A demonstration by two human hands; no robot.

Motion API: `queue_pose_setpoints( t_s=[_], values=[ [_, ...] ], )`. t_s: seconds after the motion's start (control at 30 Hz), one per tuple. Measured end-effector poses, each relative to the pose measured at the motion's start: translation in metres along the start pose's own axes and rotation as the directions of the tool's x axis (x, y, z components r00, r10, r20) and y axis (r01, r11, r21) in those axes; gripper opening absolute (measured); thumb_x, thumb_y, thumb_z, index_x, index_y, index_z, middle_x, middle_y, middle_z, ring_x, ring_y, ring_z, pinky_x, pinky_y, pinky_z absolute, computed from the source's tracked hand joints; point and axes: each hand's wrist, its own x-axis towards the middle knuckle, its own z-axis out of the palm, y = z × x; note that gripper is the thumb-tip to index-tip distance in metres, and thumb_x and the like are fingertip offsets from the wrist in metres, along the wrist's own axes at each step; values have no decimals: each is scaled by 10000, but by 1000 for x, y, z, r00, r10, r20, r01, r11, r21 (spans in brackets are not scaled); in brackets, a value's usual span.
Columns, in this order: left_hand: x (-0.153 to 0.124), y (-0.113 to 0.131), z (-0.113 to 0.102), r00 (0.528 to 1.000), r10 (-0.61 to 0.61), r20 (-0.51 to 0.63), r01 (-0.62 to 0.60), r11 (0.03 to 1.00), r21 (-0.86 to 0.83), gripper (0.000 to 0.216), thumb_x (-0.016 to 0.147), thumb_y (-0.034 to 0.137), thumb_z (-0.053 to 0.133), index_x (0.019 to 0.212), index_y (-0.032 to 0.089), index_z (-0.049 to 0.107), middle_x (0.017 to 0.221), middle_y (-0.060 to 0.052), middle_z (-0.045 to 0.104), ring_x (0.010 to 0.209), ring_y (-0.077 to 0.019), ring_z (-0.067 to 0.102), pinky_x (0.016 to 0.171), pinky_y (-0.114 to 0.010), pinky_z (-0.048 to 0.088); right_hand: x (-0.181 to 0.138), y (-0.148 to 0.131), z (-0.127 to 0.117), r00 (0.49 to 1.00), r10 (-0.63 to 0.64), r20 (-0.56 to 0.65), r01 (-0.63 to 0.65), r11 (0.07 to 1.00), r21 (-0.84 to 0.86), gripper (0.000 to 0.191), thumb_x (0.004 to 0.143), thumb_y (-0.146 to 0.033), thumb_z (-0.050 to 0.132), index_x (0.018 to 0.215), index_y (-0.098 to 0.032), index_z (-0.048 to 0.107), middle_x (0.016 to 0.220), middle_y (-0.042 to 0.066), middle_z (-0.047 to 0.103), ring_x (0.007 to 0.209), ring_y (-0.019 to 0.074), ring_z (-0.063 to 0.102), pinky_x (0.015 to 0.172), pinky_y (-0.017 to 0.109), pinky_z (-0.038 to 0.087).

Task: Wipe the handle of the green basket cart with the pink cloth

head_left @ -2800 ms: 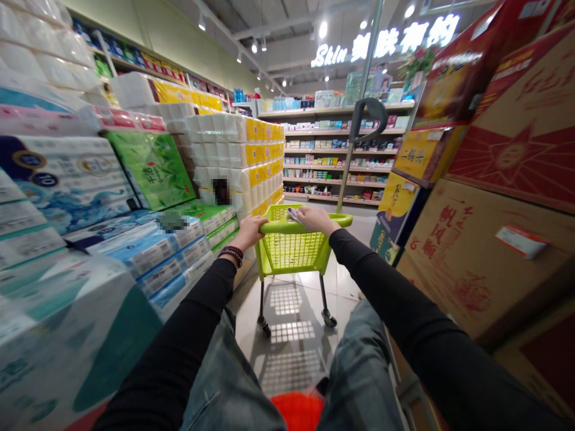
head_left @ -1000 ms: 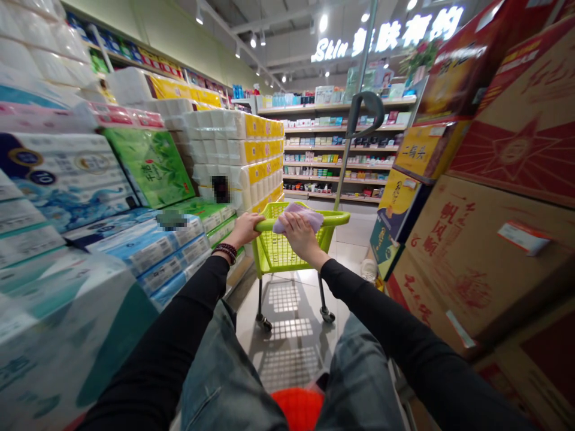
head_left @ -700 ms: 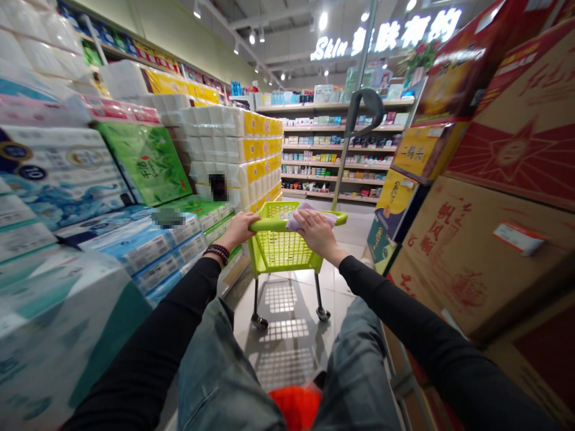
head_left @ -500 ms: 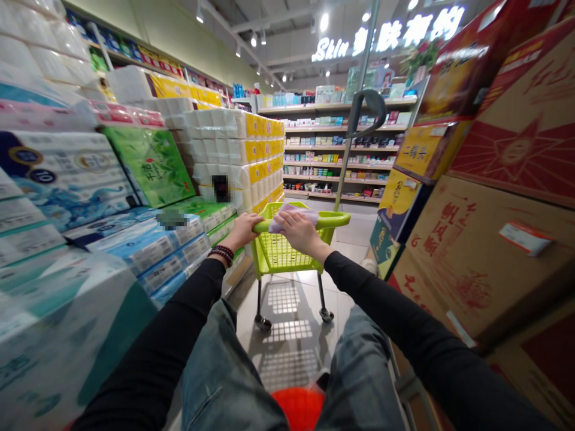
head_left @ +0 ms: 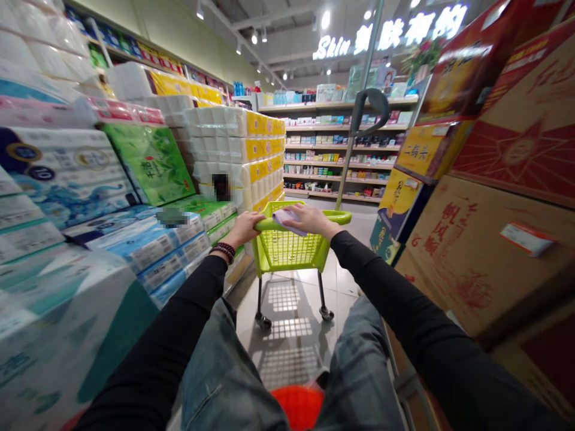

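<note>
A small lime-green shopping cart [head_left: 287, 254] stands in front of me on black wheels, its handle towards me. My left hand [head_left: 248, 227] is closed round the left end of the handle [head_left: 339, 216]; a dark bead bracelet circles that wrist. Near the handle's middle, my right hand [head_left: 309, 219] grips a pale lilac cloth [head_left: 287, 219], which is wrapped over the bar and hangs a little below it. The fingers curl over the cloth, and part of it is hidden under the palm.
Stacked tissue packs [head_left: 220, 134] line the left side. Cardboard cartons [head_left: 453, 239] rise close on the right. Behind the cart are a slanting pole with a grey loop handle [head_left: 369, 112] and shelves of small goods [head_left: 314, 142]. Something red [head_left: 296, 407] shows between my knees.
My right hand has turned and closed more round the bar, and the cloth now wraps it and hangs lower. My left hand keeps its hold on the handle.
</note>
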Motion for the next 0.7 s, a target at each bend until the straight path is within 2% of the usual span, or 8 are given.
queue_pose_setpoints(
  t_s=[0.23,0.3,0.37,0.43,0.53,0.63,0.7],
  values=[
    [-2,-2,-2,1000,2,-10,-1,1000,17,339,781,212,619,1085,234,766,1091,-70,780,979,-265,681,920,-372,500,-43,42,-3,998,-31,-49,29,998,-54,531,1060,-487,583,1526,-235,548,1456,126,643,1203,268,684,961,354,544],
    [-3,-3,-2,1000,7,-13,-7,1000,16,329,785,218,613,1075,235,768,1083,-68,782,971,-262,681,921,-372,501,-53,49,1,996,-41,-73,34,995,-92,526,1060,-445,591,1536,-230,531,1506,136,611,1220,276,677,969,369,549],
    [-2,-3,-2,1000,5,-15,-5,1000,18,323,786,225,612,1067,239,771,1071,-66,782,962,-258,681,921,-372,502,-59,46,7,992,-48,-120,34,993,-113,517,1059,-399,596,1538,-220,524,1558,143,571,1299,291,636,1042,412,532],
    [-1,-2,-2,1000,-3,-17,3,1000,23,331,781,224,614,1070,242,772,1072,-64,780,960,-257,680,920,-372,503,-59,34,17,981,-72,-179,51,992,-117,517,1049,-362,612,1536,-208,524,1589,141,544,1425,304,541,1156,470,466],
    [0,1,-2,1000,-9,-11,9,999,35,338,774,221,621,1075,237,774,1075,-74,773,960,-262,678,913,-374,502,-46,-2,36,961,-134,-241,107,987,-123,521,1037,-336,626,1534,-215,529,1594,129,539,1531,306,418,1252,524,363],
    [1,4,-2,1000,-2,-6,2,1000,18,348,780,212,621,1090,229,777,1028,-81,766,943,-259,674,902,-367,501,-22,-39,52,953,-163,-256,126,979,-158,470,1048,-270,582,1515,-234,553,1570,131,564,1489,301,466,1235,516,384],
    [2,4,-2,1000,5,-8,-5,1000,-7,359,776,201,622,1098,229,778,1003,-76,764,939,-251,672,901,-355,499,-10,-50,58,953,-179,-245,133,972,-194,461,1054,-201,529,1512,-243,554,1551,122,586,1449,283,502,1222,495,402]
  ],
)
